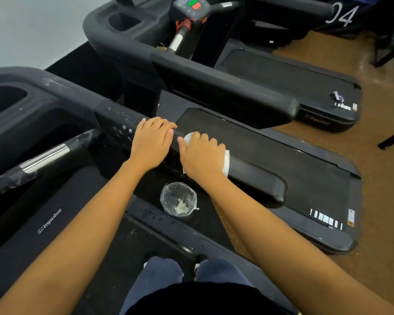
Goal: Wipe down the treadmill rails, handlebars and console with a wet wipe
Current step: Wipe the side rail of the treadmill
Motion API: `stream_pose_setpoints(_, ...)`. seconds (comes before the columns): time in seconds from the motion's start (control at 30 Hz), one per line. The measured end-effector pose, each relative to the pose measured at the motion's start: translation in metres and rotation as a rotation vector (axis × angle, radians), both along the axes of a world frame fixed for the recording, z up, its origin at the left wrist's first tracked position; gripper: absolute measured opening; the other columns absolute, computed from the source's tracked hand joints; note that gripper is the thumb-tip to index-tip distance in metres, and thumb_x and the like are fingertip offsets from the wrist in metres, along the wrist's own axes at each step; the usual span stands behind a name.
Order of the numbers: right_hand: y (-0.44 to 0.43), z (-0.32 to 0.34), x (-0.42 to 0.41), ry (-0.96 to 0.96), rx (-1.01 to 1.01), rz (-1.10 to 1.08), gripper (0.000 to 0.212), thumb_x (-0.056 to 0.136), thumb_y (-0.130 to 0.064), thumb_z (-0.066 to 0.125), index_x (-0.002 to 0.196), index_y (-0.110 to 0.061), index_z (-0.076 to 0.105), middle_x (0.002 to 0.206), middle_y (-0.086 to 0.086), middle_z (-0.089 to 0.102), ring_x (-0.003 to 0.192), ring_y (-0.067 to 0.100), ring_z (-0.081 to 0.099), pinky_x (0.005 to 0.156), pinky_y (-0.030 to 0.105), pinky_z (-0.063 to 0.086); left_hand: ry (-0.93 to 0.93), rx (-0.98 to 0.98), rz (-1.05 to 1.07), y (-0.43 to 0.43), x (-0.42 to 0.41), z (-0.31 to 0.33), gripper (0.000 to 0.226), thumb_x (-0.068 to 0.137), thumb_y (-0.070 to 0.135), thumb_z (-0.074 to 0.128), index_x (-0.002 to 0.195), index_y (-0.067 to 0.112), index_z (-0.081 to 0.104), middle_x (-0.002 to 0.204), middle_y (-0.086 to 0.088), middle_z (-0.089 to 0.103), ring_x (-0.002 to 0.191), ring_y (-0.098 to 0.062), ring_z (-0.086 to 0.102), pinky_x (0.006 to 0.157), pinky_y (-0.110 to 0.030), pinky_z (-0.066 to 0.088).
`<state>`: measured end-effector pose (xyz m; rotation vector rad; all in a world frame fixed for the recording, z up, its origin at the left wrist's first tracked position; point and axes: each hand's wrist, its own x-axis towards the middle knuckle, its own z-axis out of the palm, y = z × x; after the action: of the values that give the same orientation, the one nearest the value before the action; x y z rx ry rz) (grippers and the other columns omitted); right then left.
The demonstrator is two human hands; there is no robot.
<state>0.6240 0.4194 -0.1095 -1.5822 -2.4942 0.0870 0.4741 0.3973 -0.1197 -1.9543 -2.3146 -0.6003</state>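
A thick black padded handrail [255,176] of the near treadmill runs from upper left to lower right across the middle. My right hand [200,155] presses a white wet wipe [226,162] flat on top of the rail, the wipe showing at both sides of the hand. My left hand [151,144] rests on the same rail just to the left, fingers curled over its far edge, holding no wipe. White specks dot the rail left of that hand. A chrome-banded inner handlebar [44,158] lies at the left.
A small bin lined with clear plastic [178,199], holding used wipes, stands on the deck below my hands. A second treadmill with its own rail [225,92] and console [192,5] stands beyond. Brown floor and a dark object [392,139] lie to the right.
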Motion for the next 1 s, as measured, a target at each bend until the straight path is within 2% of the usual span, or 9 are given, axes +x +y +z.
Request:
stream_pose_setpoints(0.1,-0.006,-0.004,0.027,-0.004,0.071,0.046,0.051,0.098,-0.052,0.026,0.11,-0.013,0.056,0.092,0.005,0.063,0.081,0.027,0.059,0.07,0.039,0.039,-0.008,0.005,-0.012,-0.001,-0.001,0.0,0.039,0.1,0.029,0.027,0.121,0.024,0.06,0.121,0.006,0.06,0.125,-0.016,0.045,0.114,-0.041,0.019)
stream_pose_setpoints(0.17,-0.015,-0.006,0.041,-0.033,0.122,-0.005,0.052,0.097,-0.053,0.026,0.112,-0.013,0.056,0.09,0.004,0.063,0.081,0.026,0.058,0.075,0.04,0.041,-0.016,0.012,-0.016,-0.002,0.0,0.0,0.039,0.101,0.028,0.028,0.122,0.024,0.06,0.122,0.006,0.06,0.126,-0.017,0.045,0.115,-0.04,0.017)
stream_pose_setpoints(0.3,-0.014,0.005,0.001,-0.064,0.05,-0.112,0.057,0.097,-0.055,0.026,0.115,-0.01,0.056,0.099,0.008,0.064,0.088,0.031,0.06,0.078,0.045,0.041,-0.034,0.041,-0.014,-0.001,-0.001,-0.003,0.037,0.101,0.025,0.03,0.12,0.023,0.061,0.122,0.005,0.06,0.127,-0.017,0.044,0.114,-0.041,0.018)
stream_pose_setpoints(0.47,0.002,0.0,-0.026,-0.008,-0.006,0.1,0.055,0.099,-0.051,0.028,0.13,-0.008,0.046,0.114,0.009,0.061,0.098,0.03,0.058,0.079,0.044,0.042,-0.174,0.129,0.013,-0.003,-0.008,-0.001,0.036,0.101,0.02,0.034,0.128,0.011,0.056,0.126,-0.004,0.06,0.121,-0.019,0.05,0.106,-0.035,0.031)
stream_pose_setpoints(0.53,0.0,-0.004,-0.003,-0.006,0.012,0.165,0.059,0.098,-0.053,0.03,0.139,-0.011,0.038,0.121,0.008,0.057,0.102,0.029,0.057,0.083,0.043,0.042,-0.129,0.109,0.009,-0.008,-0.013,-0.002,0.037,0.102,0.024,0.035,0.133,0.013,0.052,0.133,-0.002,0.056,0.13,-0.02,0.043,0.11,-0.038,0.028)
stream_pose_setpoints(0.63,-0.011,-0.012,0.016,-0.059,0.093,0.112,0.061,0.096,-0.053,0.035,0.143,-0.014,0.034,0.126,0.009,0.054,0.105,0.032,0.055,0.087,0.048,0.043,-0.113,0.096,0.055,-0.009,-0.027,0.002,0.038,0.102,0.03,0.036,0.135,0.016,0.05,0.139,-0.002,0.051,0.138,-0.022,0.033,0.117,-0.044,0.018)
stream_pose_setpoints(0.7,-0.008,-0.012,-0.001,-0.088,0.107,0.083,0.061,0.096,-0.053,0.035,0.144,-0.016,0.032,0.125,0.011,0.054,0.102,0.033,0.055,0.083,0.05,0.044,-0.116,0.09,0.117,-0.004,-0.042,0.006,0.04,0.102,0.031,0.036,0.136,0.017,0.049,0.142,-0.002,0.048,0.141,-0.022,0.028,0.119,-0.044,0.012)
stream_pose_setpoints(0.83,0.008,-0.003,-0.068,-0.057,0.029,0.238,0.061,0.099,-0.052,0.031,0.147,-0.016,0.026,0.131,0.011,0.05,0.107,0.031,0.054,0.082,0.047,0.042,-0.102,-0.021,0.221,0.008,-0.076,0.009,0.043,0.102,0.033,0.031,0.14,0.019,0.047,0.15,-0.004,0.04,0.145,-0.022,0.02,0.119,-0.048,0.004)
stream_pose_setpoints(1.0,0.017,0.001,-0.083,-0.066,-0.012,0.343,0.062,0.099,-0.049,0.033,0.15,-0.017,0.019,0.134,0.01,0.047,0.109,0.031,0.053,0.083,0.044,0.042,-0.057,-0.116,0.18,0.008,-0.104,0.01,0.044,0.104,0.032,0.024,0.139,0.025,0.049,0.15,-0.003,0.04,0.145,-0.023,0.02,0.118,-0.051,0.003)
